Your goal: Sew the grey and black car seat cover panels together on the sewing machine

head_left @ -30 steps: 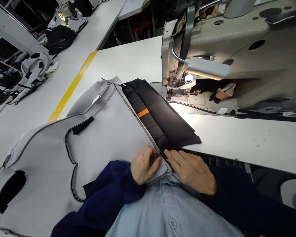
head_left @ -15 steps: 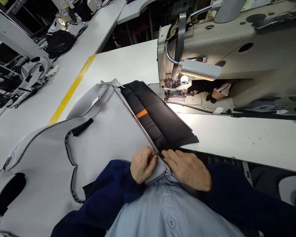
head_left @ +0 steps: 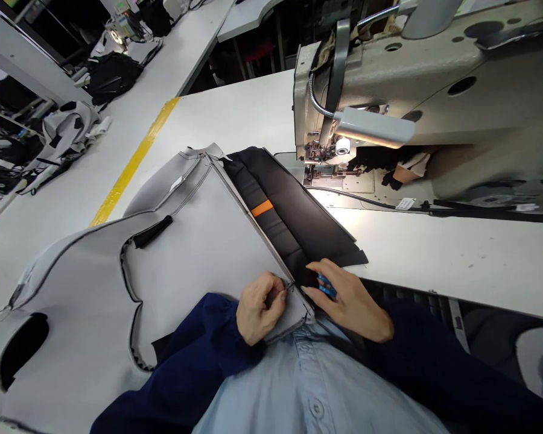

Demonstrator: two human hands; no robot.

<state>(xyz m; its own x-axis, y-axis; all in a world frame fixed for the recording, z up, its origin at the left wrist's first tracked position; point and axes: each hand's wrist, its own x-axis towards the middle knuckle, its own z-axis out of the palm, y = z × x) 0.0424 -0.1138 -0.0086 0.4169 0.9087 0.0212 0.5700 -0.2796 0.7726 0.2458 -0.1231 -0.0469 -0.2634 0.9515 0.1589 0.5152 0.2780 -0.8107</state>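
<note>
Grey padded fabric [head_left: 199, 241], edged with dark piping, lies flat over the white table [head_left: 457, 253] and fills the view from 7 to 11 o'clock. Joined to its right edge along a straight seam is a black panel [head_left: 298, 223] with a small orange tab [head_left: 262, 208], running toward 1 o'clock where the sewing machine [head_left: 389, 78] stands with its lamp [head_left: 375, 126] lit over the needle area.

At the near end of that seam, close to 6 o'clock, the left hand [head_left: 257, 307] is curled, thumb and forefinger pressed together on the grey edge right at the seam; what exactly sits between the fingertips is too small to make out. The right hand [head_left: 348, 298] lies just beside it at 5 o'clock, its fingers resting on the corner of the black panel, folded around a small blue tool [head_left: 327, 287] of which only a bit shows between the fingers. The two hands almost touch at the seam.

Dark blue sleeves and a pale blue shirt [head_left: 308, 386] fill the bottom edge. A yellow strip [head_left: 131, 163] runs across the table toward 11 o'clock, and further grey and black pieces [head_left: 63, 132] are heaped at 10 o'clock on the neighbouring bench.
</note>
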